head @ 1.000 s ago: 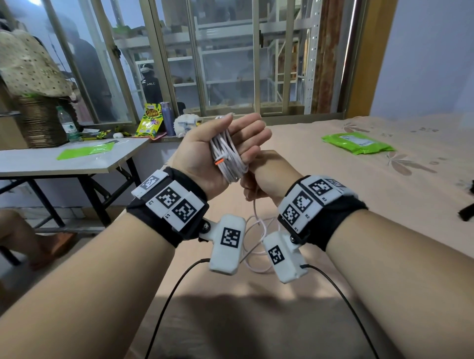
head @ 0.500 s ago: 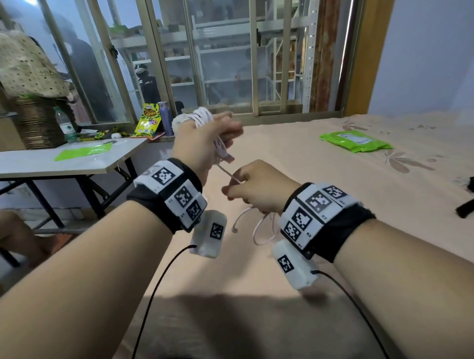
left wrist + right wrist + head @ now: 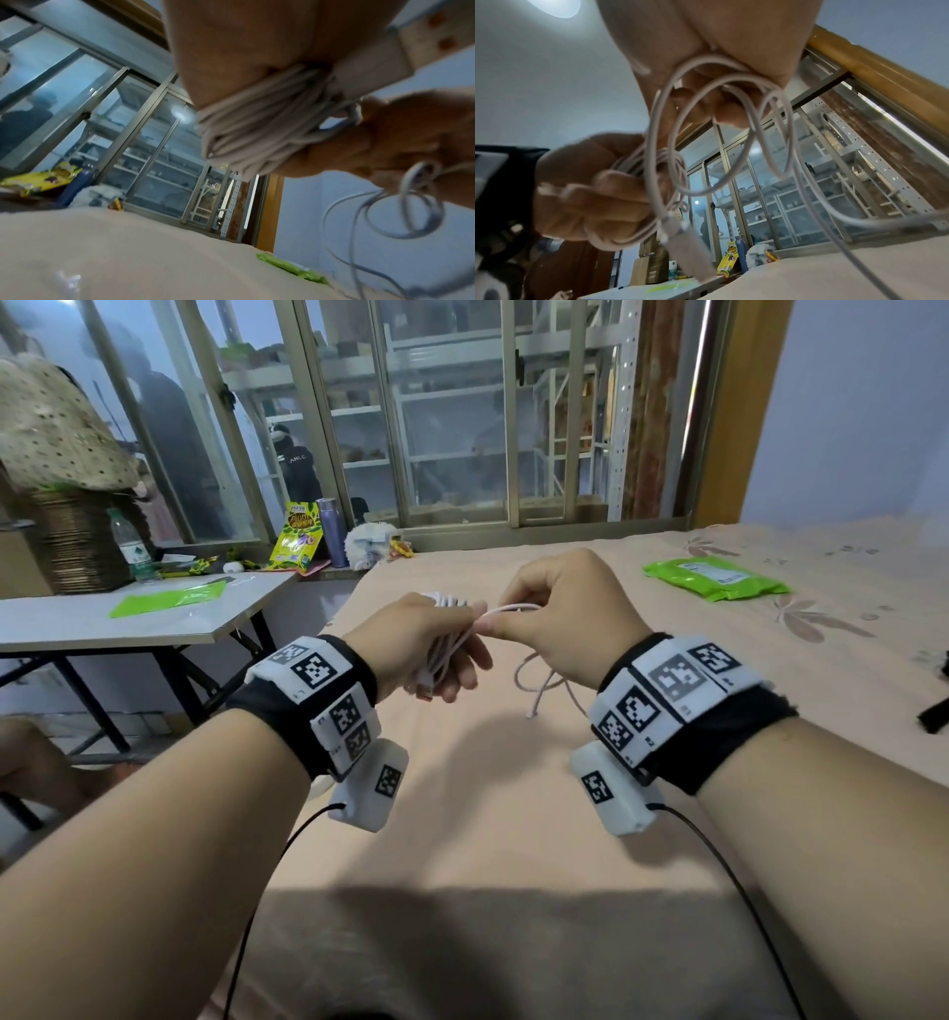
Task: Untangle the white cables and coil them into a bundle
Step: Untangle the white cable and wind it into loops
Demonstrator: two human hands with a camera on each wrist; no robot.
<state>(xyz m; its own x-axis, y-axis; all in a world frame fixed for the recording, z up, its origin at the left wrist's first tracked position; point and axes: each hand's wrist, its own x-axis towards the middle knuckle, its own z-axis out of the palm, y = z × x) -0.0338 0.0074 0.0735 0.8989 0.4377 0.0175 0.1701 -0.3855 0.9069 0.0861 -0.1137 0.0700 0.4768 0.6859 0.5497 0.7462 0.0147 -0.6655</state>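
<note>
My left hand (image 3: 436, 649) is raised over the bed with a coil of white cable (image 3: 445, 645) wound round its fingers, and the fingers curl on it. The left wrist view shows that coil (image 3: 257, 125) as several turns packed against the palm. My right hand (image 3: 554, 608) is just right of it and pinches the free cable strand (image 3: 513, 608) between thumb and forefinger. Loose loops of cable (image 3: 539, 683) hang below the right hand, ending in a small plug. In the right wrist view these loops (image 3: 721, 130) dangle from the fingers beside a white connector (image 3: 690, 257).
A peach bedsheet (image 3: 488, 839) lies under both hands. A green packet (image 3: 714, 577) rests on the bed at the far right. A white folding table (image 3: 128, 618) stands left of the bed, with a green sheet, a bottle and a basket. A window runs behind.
My left hand has turned palm down and dropped lower with the coil. My right hand has risen and moved over to the right, drawing the strand across the left fingers.
</note>
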